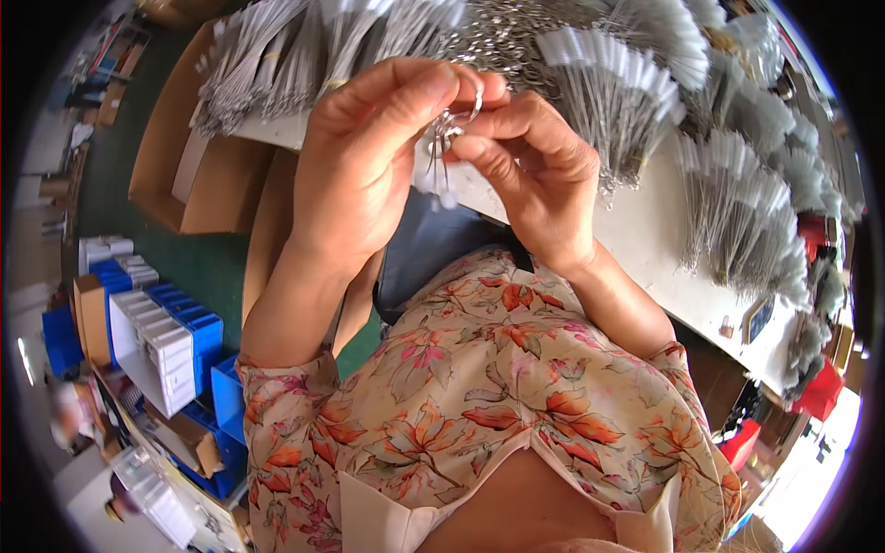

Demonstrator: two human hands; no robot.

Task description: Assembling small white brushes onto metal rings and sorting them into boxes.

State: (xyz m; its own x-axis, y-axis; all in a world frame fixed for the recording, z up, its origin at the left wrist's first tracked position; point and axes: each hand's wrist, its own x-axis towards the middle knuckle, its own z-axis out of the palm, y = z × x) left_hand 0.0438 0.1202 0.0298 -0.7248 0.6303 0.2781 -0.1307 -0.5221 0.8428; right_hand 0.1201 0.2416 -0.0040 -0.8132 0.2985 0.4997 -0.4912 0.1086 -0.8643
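Note:
Both my hands are raised over the near edge of the white table (636, 226), close together. Between the thumb and fingers of my left hand (364, 147) is a silver metal ring (477, 100). My right hand (539, 166) pinches at the same ring from the other side, its fingertips touching the small metal parts at it. Below the ring hang a few thin wire brushes (437, 170) with pale tips. Fingers partly cover the loops, so I cannot tell how many are threaded. A heap of loose silver metal pieces (502, 41) lies just beyond my hands.
Bundles of wire brushes with white bristles (613, 83) cover the far table, with more on the left (267, 69) and right (742, 207). An open cardboard box (217, 184) stands at the left. Blue and white bins (157, 341) sit lower left. Red containers (819, 392) are far right.

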